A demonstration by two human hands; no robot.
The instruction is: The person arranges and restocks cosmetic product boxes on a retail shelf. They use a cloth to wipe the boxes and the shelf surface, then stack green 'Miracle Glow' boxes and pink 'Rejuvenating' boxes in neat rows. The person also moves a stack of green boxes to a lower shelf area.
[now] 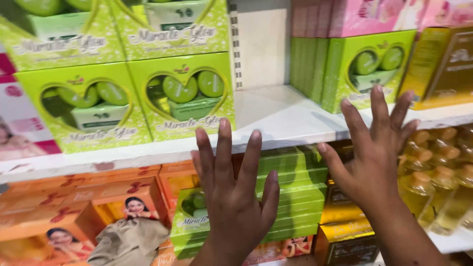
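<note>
My left hand (234, 197) is raised with fingers spread in front of the white shelf (281, 120), holding nothing; its fingertips reach the shelf's front edge below a green heart-window gift box (183, 96). My right hand (374, 150) is also spread and empty, fingertips near the shelf edge beside another green heart-window box (367, 69). Between the two green boxes the shelf board is bare. Behind my left hand, on the lower shelf, lies a stack of green boxes (290, 192).
More green boxes (79, 106) stand at left in two tiers. Orange gift boxes (74, 216) fill the lower left. Gold boxes (345, 236) and yellow bottles (438, 192) sit lower right. Pink boxes (374, 15) and gold boxes (443, 64) sit upper right.
</note>
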